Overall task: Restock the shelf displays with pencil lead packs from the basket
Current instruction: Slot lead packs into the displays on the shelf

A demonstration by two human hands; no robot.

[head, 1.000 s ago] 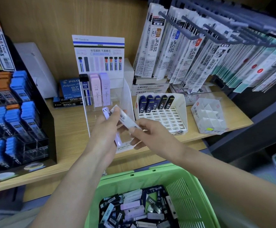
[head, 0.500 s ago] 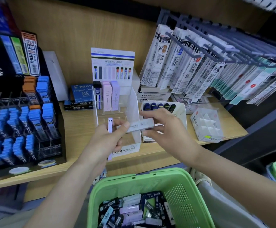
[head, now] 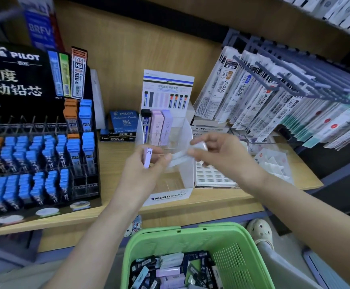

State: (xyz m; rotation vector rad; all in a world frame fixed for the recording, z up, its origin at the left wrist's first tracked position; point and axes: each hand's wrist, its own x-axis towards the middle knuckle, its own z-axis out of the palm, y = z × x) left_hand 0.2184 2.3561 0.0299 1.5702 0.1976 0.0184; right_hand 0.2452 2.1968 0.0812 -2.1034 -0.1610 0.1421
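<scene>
My left hand [head: 142,174] holds a lilac lead pack [head: 148,157] upright in front of the clear MONO display stand [head: 187,134]. My right hand [head: 220,155] pinches a white lead pack [head: 179,158], lying level; its other end touches my left fingertips. Both hands hover over the stand's front tiers. At the stand's back stand a black pack [head: 146,124], a pink pack [head: 156,127] and a lilac pack [head: 166,126]. The green basket [head: 238,253] with several mixed lead packs sits below the shelf edge.
A black Pilot rack [head: 44,153] of blue and orange packs fills the left. A white grid tray [head: 211,178] and a white divider box [head: 274,165] lie at right on the wooden shelf [head: 117,159]. Refill packs hang on hooks [head: 274,88] above right.
The view has tilted up. My right hand rose a little with the white pack, which is blurred and still level between both hands. My left hand keeps the lilac pack upright.
</scene>
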